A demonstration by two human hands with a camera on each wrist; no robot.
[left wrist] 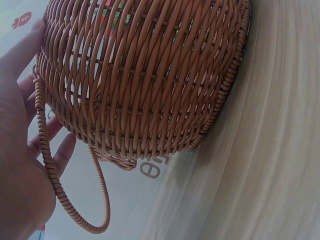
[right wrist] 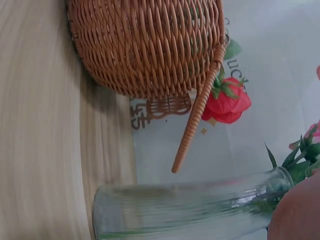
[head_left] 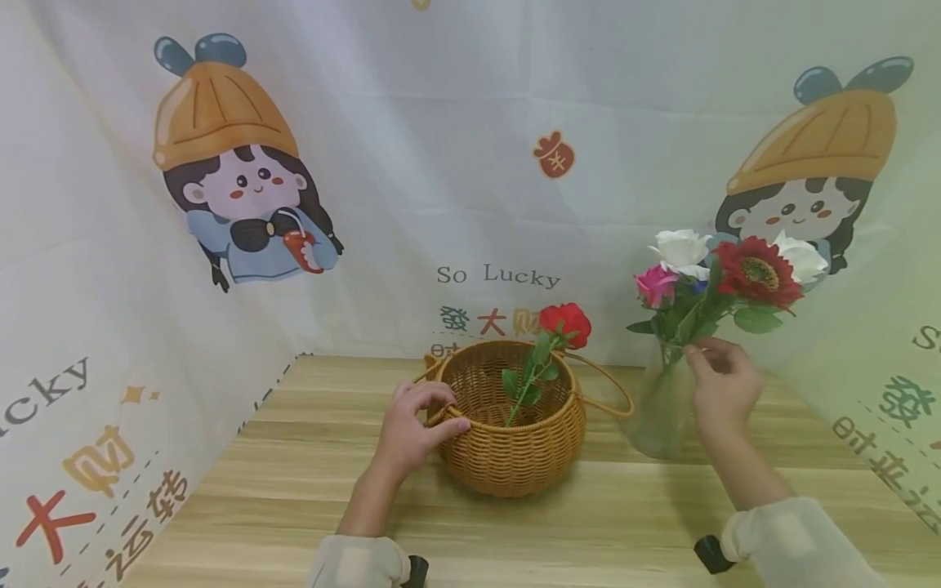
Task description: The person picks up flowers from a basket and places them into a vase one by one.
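Note:
A brown wicker basket (head_left: pixel 507 457) stands on the table with a single red rose (head_left: pixel 566 324) leaning inside it, its bloom above the far rim. My left hand (head_left: pixel 415 425) grips the basket's left rim, thumb on the near side; the left loop handle (left wrist: pixel 50 165) hangs by the palm. To the right, a clear glass vase (head_left: pixel 657 416) holds several flowers, among them a dark red daisy-like flower (head_left: pixel 759 273), white roses (head_left: pixel 680 251) and a pink rose (head_left: pixel 657 285). At the vase's mouth my right hand (head_left: pixel 724 388) pinches among the stems, fingertips partly hidden.
The basket's right handle (head_left: pixel 606 384) sticks out toward the vase, close beside it. Behind the wood-grain table (head_left: pixel 309 482) hangs a white printed cloth (head_left: pixel 441 163), which also runs along both sides.

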